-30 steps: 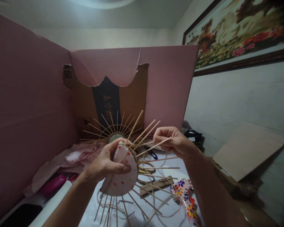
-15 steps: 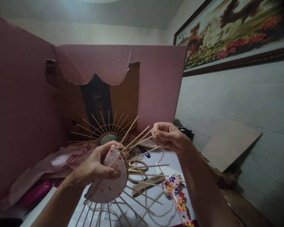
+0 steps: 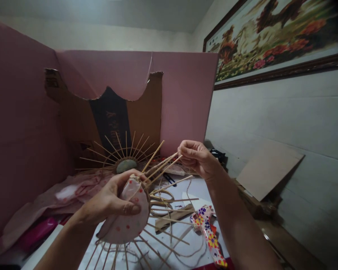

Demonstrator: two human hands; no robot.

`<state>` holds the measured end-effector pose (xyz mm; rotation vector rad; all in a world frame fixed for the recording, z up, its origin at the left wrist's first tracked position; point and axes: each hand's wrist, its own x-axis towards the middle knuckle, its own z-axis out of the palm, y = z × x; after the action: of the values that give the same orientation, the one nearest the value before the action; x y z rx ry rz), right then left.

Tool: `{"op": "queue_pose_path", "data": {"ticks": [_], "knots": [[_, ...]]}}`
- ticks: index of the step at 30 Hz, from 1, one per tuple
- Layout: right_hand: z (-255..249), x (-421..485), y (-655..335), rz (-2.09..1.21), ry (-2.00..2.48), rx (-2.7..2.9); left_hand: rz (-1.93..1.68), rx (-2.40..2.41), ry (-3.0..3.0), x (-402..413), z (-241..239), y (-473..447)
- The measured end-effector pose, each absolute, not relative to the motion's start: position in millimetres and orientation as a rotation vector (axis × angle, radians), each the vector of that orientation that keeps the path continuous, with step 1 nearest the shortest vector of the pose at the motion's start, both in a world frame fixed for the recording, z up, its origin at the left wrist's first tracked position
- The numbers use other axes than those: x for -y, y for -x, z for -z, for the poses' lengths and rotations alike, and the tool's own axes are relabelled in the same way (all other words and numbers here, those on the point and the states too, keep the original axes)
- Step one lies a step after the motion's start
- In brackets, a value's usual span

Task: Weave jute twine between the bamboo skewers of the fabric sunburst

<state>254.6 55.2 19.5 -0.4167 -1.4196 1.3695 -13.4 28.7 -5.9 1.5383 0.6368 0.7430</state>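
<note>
My left hand (image 3: 115, 198) grips a round disc (image 3: 126, 225) covered in pale fabric with red dots, thumb on its face and fingers behind. Thin wooden sticks (image 3: 169, 220) fan out from the disc's edge like rays. My right hand (image 3: 195, 155) is raised at the upper right of the disc, thumb and fingers pinched on a strand of twine (image 3: 160, 162). That strand runs back beside the sticks toward the disc's top edge. The stick tips end close to my right fingertips.
A second stick-rayed disc (image 3: 126, 165) stands behind, before torn cardboard (image 3: 145, 112). Scissors (image 3: 163, 197), a brown strip (image 3: 174, 218), loose twine and a flower-patterned glue gun (image 3: 211, 236) lie on the white table. Pink cloth (image 3: 87, 187) is heaped at left. A board (image 3: 270, 176) leans at right.
My right hand has shifted slightly left and up, taking the strand to the far side of neighbouring sticks. My left hand still holds the disc; the whole view has shifted a little.
</note>
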Motion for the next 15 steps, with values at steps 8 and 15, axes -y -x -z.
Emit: {"op": "queue_pose_path", "data": {"ticks": [8, 15], "knots": [[-13.9, -62.7, -256.2, -1.348, 0.554, 1.439, -0.816, -0.625, -1.522, -29.0, 9.7, 16.7], [-11.8, -63.9, -258.0, -1.381, 0.603, 1.499, -0.820, -0.614, -1.473, -27.0, 9.9, 15.8]]}}
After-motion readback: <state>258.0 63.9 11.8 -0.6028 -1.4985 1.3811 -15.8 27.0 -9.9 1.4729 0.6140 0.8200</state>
